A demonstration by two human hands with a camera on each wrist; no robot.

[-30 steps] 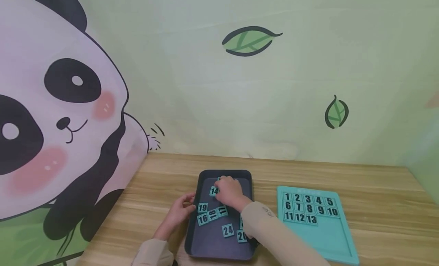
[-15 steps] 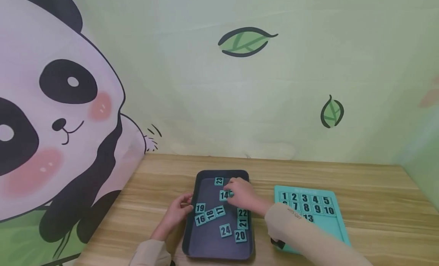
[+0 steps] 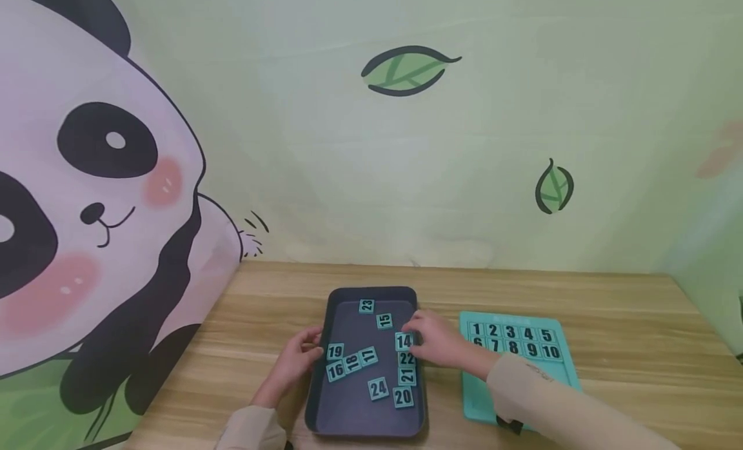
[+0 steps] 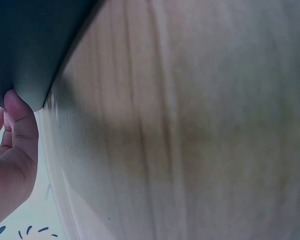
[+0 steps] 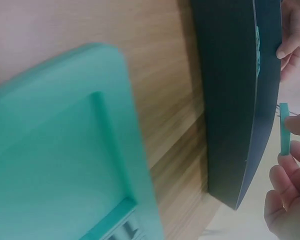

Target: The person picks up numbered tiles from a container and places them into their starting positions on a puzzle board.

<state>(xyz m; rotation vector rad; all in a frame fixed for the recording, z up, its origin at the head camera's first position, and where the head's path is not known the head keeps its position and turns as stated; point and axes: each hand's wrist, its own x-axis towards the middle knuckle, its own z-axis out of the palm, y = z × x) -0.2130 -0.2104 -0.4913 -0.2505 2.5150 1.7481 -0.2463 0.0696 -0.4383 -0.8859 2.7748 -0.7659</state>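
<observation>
My right hand [image 3: 440,340] pinches the number tile 14 [image 3: 403,341] between thumb and fingers, above the right side of the dark tray [image 3: 342,419]. In the right wrist view the tile [image 5: 285,131] appears edge-on, held clear of the tray wall. My left hand [image 3: 293,358] grips the left rim of the tray; the left wrist view has its thumb [image 4: 21,117] against the tray's outer side. Inside the tray lie several loose tiles, among them tile 15 [image 3: 384,321], tile 23 [image 3: 366,306], tile 24 [image 3: 378,389] and tile 20 [image 3: 403,397].
To the right of the tray lies a turquoise number board [image 3: 476,398], its upper rows filled with tiles. My right forearm [image 3: 557,395] covers part of it. Both rest on a wooden table [image 3: 267,289] before a wall [image 3: 313,147] printed with a panda and leaves.
My right hand has moved right with tile 14, from the tray's upper middle to its right edge. Tile 15 has come into sight in the tray. The left hand stays at the rim.
</observation>
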